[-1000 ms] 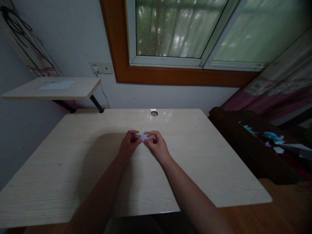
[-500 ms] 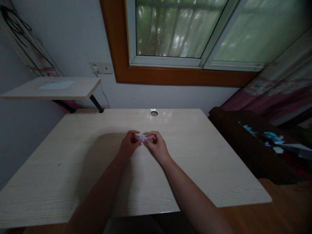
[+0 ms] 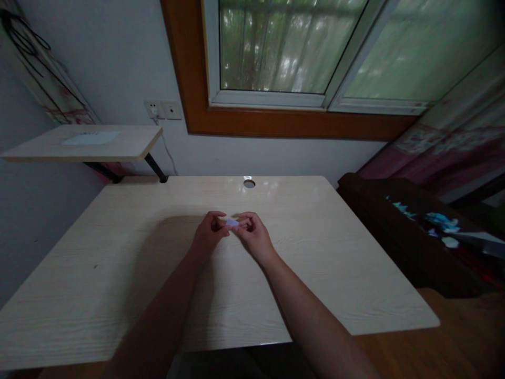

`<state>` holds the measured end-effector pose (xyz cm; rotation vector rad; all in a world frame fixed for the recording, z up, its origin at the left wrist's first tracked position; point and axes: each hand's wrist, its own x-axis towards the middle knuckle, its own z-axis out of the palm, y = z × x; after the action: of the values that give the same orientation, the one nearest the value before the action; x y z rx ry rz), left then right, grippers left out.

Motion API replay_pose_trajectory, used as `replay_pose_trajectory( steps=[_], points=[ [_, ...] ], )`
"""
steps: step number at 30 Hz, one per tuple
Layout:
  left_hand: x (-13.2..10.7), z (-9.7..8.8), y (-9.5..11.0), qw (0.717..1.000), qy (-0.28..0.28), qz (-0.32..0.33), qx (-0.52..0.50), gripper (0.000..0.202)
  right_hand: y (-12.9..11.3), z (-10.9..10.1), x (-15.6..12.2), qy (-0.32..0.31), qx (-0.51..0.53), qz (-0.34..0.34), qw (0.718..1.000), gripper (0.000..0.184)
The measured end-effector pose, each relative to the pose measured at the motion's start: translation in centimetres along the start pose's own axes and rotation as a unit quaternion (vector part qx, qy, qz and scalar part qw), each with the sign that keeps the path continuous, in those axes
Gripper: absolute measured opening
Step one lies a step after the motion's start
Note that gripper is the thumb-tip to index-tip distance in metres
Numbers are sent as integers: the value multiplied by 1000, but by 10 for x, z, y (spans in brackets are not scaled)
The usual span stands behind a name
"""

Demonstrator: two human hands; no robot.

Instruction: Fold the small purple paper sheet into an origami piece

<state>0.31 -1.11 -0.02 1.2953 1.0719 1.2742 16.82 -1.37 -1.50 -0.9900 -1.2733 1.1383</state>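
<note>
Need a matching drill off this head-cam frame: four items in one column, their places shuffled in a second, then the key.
Column one
1. small pale folded paper piece
2. round cable hole
3. white wall socket plate
4. flat whitish sheet

Column two
A. lying on the small side shelf
B. pinched between fingertips of left hand and right hand
C. on the wall, left of the brown wooden window frame
D. near the far edge of the light wood desk

Pairs: 1-B, 2-D, 3-C, 4-A

small pale paper piece | pinched between fingertips | above desk
</note>
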Motion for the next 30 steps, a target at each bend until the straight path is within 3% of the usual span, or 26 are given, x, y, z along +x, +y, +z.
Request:
replay_pose_trajectory(
  steps=[15, 30],
  points=[
    [-1, 2, 5, 998, -13, -50, -26, 52, 6, 0, 2, 52, 4, -9, 999, 26],
    [-2, 0, 2, 999, -13, -38, -11, 48, 1, 0, 3, 20, 39, 5, 999, 43]
  ],
)
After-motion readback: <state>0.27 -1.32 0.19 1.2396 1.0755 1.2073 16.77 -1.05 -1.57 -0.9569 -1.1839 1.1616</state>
